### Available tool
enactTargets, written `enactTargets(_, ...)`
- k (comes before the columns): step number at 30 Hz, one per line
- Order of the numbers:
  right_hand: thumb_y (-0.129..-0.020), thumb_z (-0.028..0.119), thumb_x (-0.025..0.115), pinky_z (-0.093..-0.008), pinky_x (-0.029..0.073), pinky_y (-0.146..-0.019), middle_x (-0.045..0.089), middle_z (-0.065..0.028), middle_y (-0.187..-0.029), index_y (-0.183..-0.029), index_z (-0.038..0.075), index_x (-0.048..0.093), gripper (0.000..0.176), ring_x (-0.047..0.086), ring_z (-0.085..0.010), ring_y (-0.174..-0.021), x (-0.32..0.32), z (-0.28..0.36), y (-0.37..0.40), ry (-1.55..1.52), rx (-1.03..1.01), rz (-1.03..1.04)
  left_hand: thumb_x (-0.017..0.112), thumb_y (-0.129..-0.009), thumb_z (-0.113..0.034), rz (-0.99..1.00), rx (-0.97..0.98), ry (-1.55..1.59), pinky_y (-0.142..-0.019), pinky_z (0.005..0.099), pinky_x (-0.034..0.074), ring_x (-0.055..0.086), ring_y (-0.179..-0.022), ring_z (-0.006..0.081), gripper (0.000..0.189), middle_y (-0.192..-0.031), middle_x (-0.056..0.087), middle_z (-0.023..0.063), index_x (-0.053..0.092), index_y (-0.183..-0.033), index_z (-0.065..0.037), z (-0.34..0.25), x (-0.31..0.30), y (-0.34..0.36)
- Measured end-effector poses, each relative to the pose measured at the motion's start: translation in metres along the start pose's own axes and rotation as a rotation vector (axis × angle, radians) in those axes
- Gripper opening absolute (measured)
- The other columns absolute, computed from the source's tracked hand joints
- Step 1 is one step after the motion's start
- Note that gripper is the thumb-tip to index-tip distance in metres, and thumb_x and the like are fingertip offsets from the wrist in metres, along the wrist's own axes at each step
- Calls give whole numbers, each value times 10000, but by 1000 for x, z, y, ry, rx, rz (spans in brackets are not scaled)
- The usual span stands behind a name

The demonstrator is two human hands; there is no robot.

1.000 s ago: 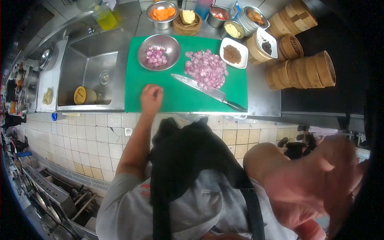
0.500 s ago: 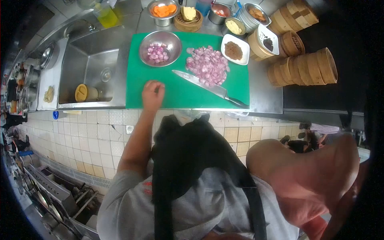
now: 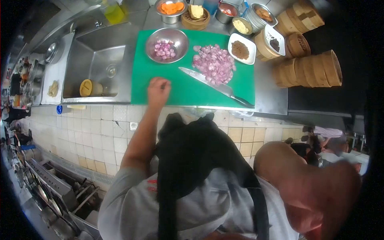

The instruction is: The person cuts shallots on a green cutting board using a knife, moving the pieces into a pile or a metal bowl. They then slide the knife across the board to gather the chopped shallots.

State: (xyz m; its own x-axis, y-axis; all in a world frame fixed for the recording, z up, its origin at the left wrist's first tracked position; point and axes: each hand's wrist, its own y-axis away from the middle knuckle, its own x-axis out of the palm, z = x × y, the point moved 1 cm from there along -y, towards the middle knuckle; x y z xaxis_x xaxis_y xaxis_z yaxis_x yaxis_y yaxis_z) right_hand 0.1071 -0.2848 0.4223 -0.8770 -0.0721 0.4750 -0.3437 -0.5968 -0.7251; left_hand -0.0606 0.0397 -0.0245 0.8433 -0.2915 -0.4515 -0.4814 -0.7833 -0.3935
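My left hand rests on the green cutting board near its front edge, fingers curled into a loose fist; I see nothing in it. Beyond it stands a steel bowl with small peeled shallots inside. A pile of sliced shallots lies right of the bowl. In front of the pile lies a kitchen knife, its black handle pointing to the front right corner, untouched. My right arm is raised and bent close to the camera, blurred; the hand itself does not show.
Left of the board is a steel sink holding a yellow-lidded container. Along the back stand a bowl of carrot slices and a bamboo steamer. A white dish of brown paste and stacked steamers stand at right.
The view has shifted slightly, moving the counter right and up in the picture. My left hand stays on the board. My raised right arm has moved somewhat near the camera.
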Motion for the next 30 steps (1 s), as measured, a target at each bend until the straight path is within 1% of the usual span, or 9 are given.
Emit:
enactTargets(3, -887, 205, 775, -301, 576, -857, 794, -159, -966, -725, 70, 720, 217, 763, -174, -813, 5, 7, -4, 62, -8, 76, 782, -890, -61, 21, -18, 12, -754, 388, 601, 716, -892, 272, 86, -970, 735, 116, 750, -968, -43, -3, -2, -1)
enactTargets(6, -892, 214, 771, -307, 568, -871, 783, -165, -987, -756, 65, 706, 212, 756, -180, -832, 6, 15, -12, 95, -15, 108, 783, -925, -70, -17, 23, 0, -681, 333, 571, 701, -803, 205, 57, -940, 721, 98, 741, -934, -32, -5, 0, -2)
enactTargets(12, -902, 232, 764, -319, 552, -899, 761, -177, -1027, -818, 54, 678, 214, 744, -194, -871, 3, 26, -25, 148, -16, 132, 791, -922, -88, -29, 2, 64, -670, 330, 568, 694, -797, 209, 83, -956, 721, 108, 736, -940, -28, -9, 0, -2)
enactTargets(19, -914, 252, 755, -333, 533, -932, 735, -191, -1074, -891, 41, 646, 239, 729, -209, -916, -12, 10, -40, 207, 26, 138, 776, -930, -93, 13, 45, 14, -711, 343, 569, 689, -814, 248, 99, -982, 717, 126, 723, -961, -15, -5, 1, -14)
enactTargets(21, -918, 258, 753, -338, 528, -942, 727, -195, -1087, -912, 37, 637, 249, 724, -214, -928, -19, 5, -45, 215, 45, 123, 773, -928, -94, 12, 47, 6, -717, 349, 568, 691, -832, 255, 102, -983, 716, 129, 723, -965, -14, -4, -1, -2)
enactTargets(24, -923, 267, 749, -344, 519, -956, 716, -201, -1107, -943, 32, 623, 267, 718, -221, -948, -9, 13, -41, 211, 26, 170, 773, -915, -107, 19, 91, -25, -819, 442, 563, 701, -930, 347, 88, -972, 732, 147, 739, -959, -39, -2, 0, -6)
enactTargets(25, -925, 269, 748, -346, 517, -960, 713, -203, -1114, -953, 30, 618, 274, 716, -223, -954, -7, 15, -42, 217, 22, 156, 770, -920, -102, 34, 40, -8, -789, 415, 565, 699, -909, 319, 85, -972, 728, 139, 734, -957, -34, -5, -4, 7)
enactTargets(27, -928, 275, 745, -350, 511, -970, 705, -207, -1127, -974, 26, 609, 288, 711, -227, -967, -1, 20, -39, 226, 10, 160, 766, -931, -91, 24, -17, 35, -730, 361, 569, 696, -867, 264, 81, -972, 720, 122, 722, -951, -26, -8, 0, -2)
enactTargets(30, -934, 284, 742, -356, 503, -984, 694, -213, -1148, -1005, 21, 595, 310, 705, -234, -986, 4, 21, -35, 194, -19, 186, 764, -936, -92, -4, 107, -44, -734, 360, 569, 696, -853, 257, 74, -965, 722, 119, 722, -946, -32, -3, -1, -5)
